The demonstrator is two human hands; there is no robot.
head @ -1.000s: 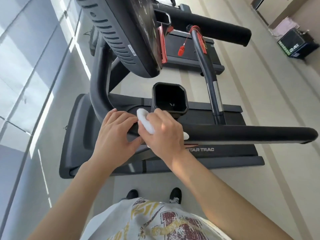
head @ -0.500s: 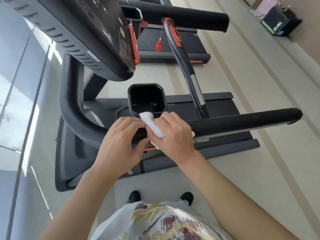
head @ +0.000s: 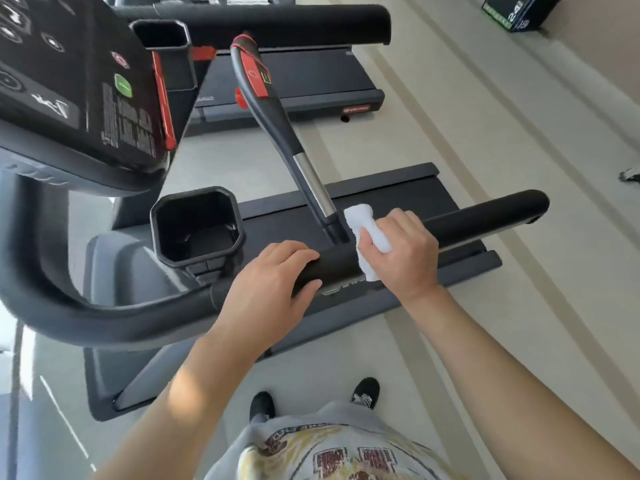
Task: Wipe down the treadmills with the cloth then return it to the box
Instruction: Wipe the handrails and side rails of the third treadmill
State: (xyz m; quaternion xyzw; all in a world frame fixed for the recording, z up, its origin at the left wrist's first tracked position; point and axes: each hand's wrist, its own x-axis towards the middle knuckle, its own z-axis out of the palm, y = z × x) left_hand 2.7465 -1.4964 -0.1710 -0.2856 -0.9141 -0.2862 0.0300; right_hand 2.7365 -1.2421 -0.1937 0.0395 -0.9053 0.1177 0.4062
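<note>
I stand beside a black treadmill whose near handrail [head: 485,220] runs left to right in front of me. My right hand [head: 401,254] is wrapped over this rail with the white cloth [head: 363,220] pressed around it, just right of where the slanted crossbar [head: 304,168] meets the rail. My left hand [head: 270,285] grips the same rail a little to the left, bare, fingers curled over the top. The console [head: 76,91] hangs at upper left, with a square cup holder [head: 197,230] below it.
A second treadmill [head: 294,81] stands behind this one, its handrail [head: 277,19] across the top. A black plyo box [head: 516,12] sits on the floor at top right by the wall. Pale floor lies to the right; my shoes [head: 363,393] are beside the deck.
My right hand has slid the cloth to the right along the handrail, away from my left hand. The view has shifted, bringing the console closer at the left.
</note>
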